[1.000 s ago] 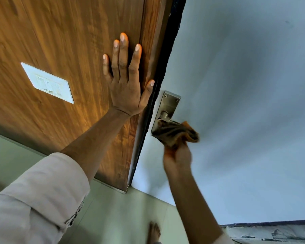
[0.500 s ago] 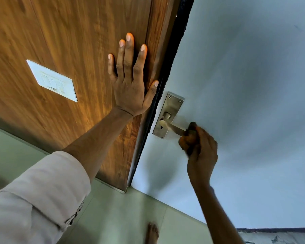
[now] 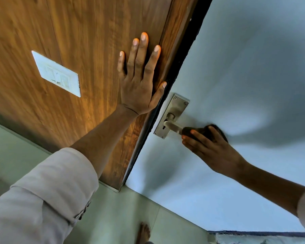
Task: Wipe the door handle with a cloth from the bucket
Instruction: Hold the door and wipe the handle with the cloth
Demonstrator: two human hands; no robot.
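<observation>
A metal lever door handle (image 3: 173, 126) on a steel backplate (image 3: 175, 107) sits on the pale grey door (image 3: 245, 67). My right hand (image 3: 211, 150) is wrapped around the lever's outer end, gripping a dark brown cloth (image 3: 202, 132) that covers that end. Only the lever's inner part shows. My left hand (image 3: 139, 81) lies flat, fingers spread, on the brown wood panel (image 3: 77, 32) just left of the door's dark edge. No bucket is in view.
A white switch plate (image 3: 57, 74) is fixed on the wood panel to the left. Pale green floor tiles (image 3: 121, 217) lie below, with my bare foot (image 3: 143, 233) near the bottom edge. A rough ledge (image 3: 257, 238) shows at the bottom right.
My right hand with the cloth slid from the backplate outward along the lever to its far end. The arm swung to the right. My left hand stayed flat on the wood panel.
</observation>
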